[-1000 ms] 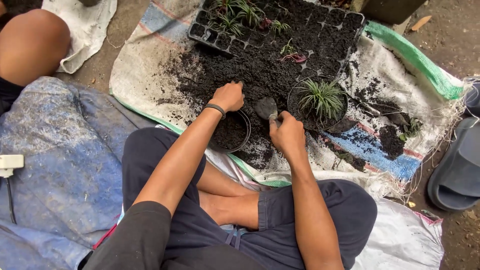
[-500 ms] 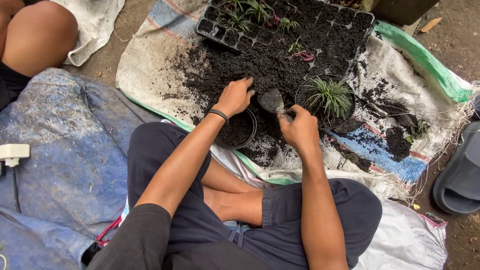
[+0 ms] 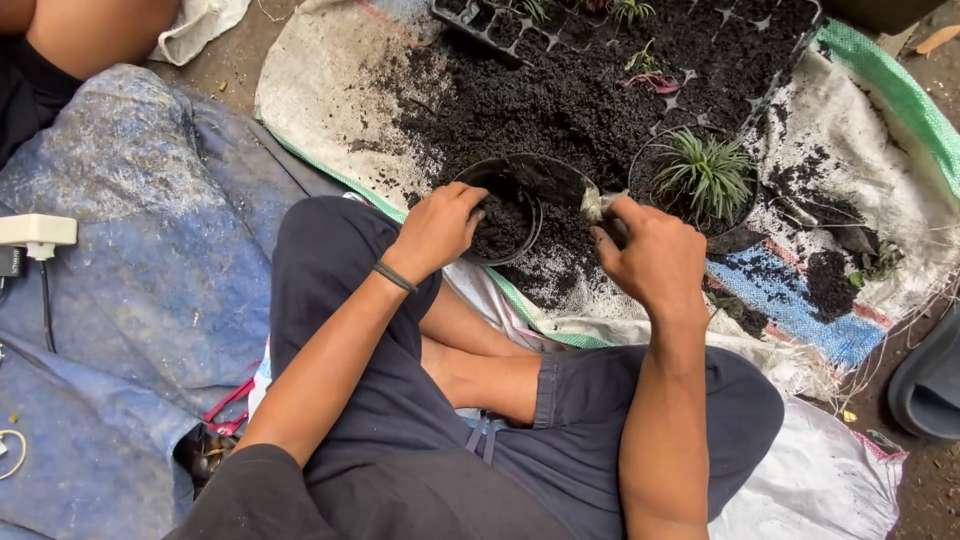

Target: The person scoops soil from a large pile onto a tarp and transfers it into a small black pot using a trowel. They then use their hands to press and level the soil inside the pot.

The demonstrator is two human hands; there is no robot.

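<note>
On the woven sack [image 3: 330,110] spread over the ground, a heap of dark potting soil [image 3: 520,105] lay within easy reach of the seated person, whose crossed legs framed the work. The left hand [image 3: 437,228] was closed on the near rim of a small black pot [image 3: 500,205], thumb and fingers pinching the edge, apparently to keep the light pot from tipping while it was filled; the pot stood on the sack just in front of the knees, partly full of soil. The right hand [image 3: 655,255] was wrapped around the handle of a small trowel [image 3: 560,185], whose blade was tilted over the pot's mouth so that soil would fall inside and not onto the sack. Just to the right stood a second black pot [image 3: 700,185] holding one spiky green plant, close by but apart from the trowel. At the top edge sat one black seedling tray [image 3: 480,25], half buried in soil, with a few small plants showing in its cells. Two pots, one trowel, one tray and one sack could be counted; a blue tarp [image 3: 130,300] lay to the left, and one grey sandal [image 3: 930,385] at the right edge.
</note>
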